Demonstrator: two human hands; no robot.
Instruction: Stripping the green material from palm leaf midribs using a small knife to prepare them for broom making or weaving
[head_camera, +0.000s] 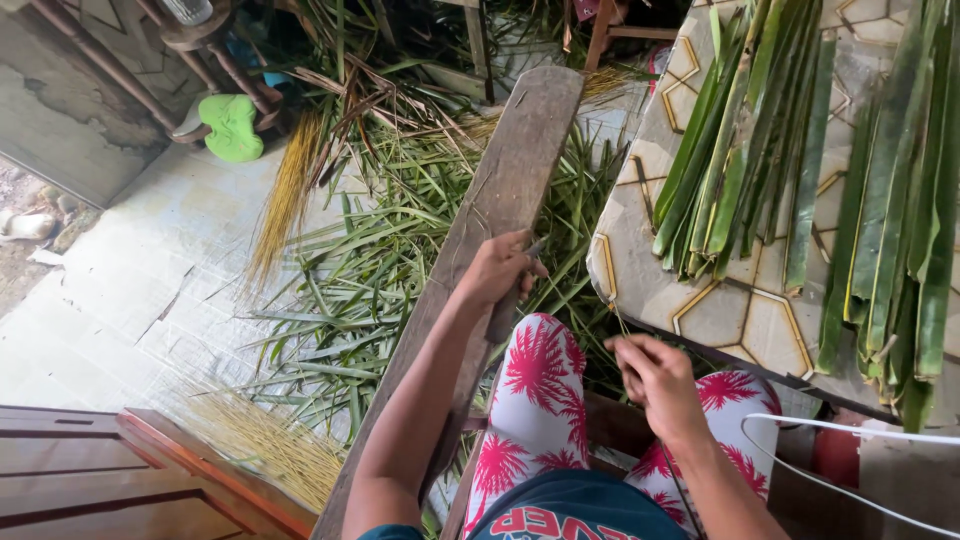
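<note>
Head view: at six o'clock, the right hand pinches a thin pale leaf rib above knees in white trousers with red palm prints. At its ten o'clock, the left hand grips a small knife against a long weathered wooden plank. Farther, at two o'clock, bundles of cut green palm leaf strips lie on a hexagon-patterned table.
</note>
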